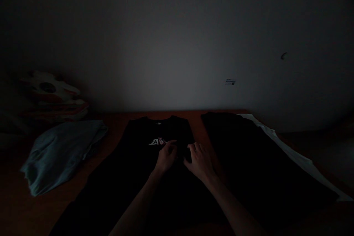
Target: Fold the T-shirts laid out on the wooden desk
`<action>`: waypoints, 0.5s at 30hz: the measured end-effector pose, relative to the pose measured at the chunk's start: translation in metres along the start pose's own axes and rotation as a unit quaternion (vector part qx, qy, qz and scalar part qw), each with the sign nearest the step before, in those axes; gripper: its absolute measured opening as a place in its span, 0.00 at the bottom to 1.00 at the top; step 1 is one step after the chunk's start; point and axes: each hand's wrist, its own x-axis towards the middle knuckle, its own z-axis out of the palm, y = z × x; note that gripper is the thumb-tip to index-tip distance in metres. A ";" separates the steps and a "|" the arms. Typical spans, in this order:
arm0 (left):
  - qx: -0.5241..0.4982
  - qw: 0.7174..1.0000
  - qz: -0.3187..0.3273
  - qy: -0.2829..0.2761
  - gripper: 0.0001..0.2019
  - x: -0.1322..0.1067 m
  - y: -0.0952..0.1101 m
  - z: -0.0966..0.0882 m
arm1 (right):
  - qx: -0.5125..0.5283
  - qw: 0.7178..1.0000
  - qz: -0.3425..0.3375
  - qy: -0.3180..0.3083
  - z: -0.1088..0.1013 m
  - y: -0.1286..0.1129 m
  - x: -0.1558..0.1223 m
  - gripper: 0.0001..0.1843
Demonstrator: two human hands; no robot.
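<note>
A black T-shirt point(143, 177) lies spread on the wooden table, its collar toward the wall. A small white and pink print point(157, 141) shows on its chest. My left hand point(166, 156) rests over the shirt just right of the print, fingers bent and parted from the thumb. Facing it, near the shirt's right edge, is my right hand point(199, 159), with its thumb and fingers apart. No fabric is visibly gripped in either hand, though the dark cloth hides detail around the fingertips.
Right of the shirt lies a flat black garment point(249, 166) over a white cloth point(298, 156). A crumpled blue-grey cloth point(62, 155) sits on the left, before a white and orange object point(52, 90). The wall point(177, 44) with a small label point(230, 82) borders the table point(116, 120).
</note>
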 end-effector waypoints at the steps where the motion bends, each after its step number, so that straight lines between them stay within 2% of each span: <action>1: 0.059 0.998 0.023 0.009 0.18 -0.001 0.001 -0.002 | -0.001 1.000 0.006 -0.008 0.002 -0.002 0.001 0.13; 4: 0.237 0.965 0.102 0.045 0.17 -0.003 0.002 -0.008 | -0.007 0.999 0.030 -0.025 0.007 -0.005 -0.001 0.18; 7: 0.343 0.930 0.122 0.057 0.22 -0.005 0.002 -0.012 | 0.004 0.999 0.037 -0.008 0.006 -0.004 -0.004 0.17; 11: 0.387 0.915 0.088 0.074 0.29 -0.005 -0.003 -0.012 | 0.052 0.998 0.011 0.016 -0.001 -0.001 -0.004 0.17; 15: 0.399 0.910 0.077 0.079 0.31 -0.004 -0.013 -0.009 | 0.071 0.997 -0.035 -0.021 -0.003 0.005 -0.008 0.15</action>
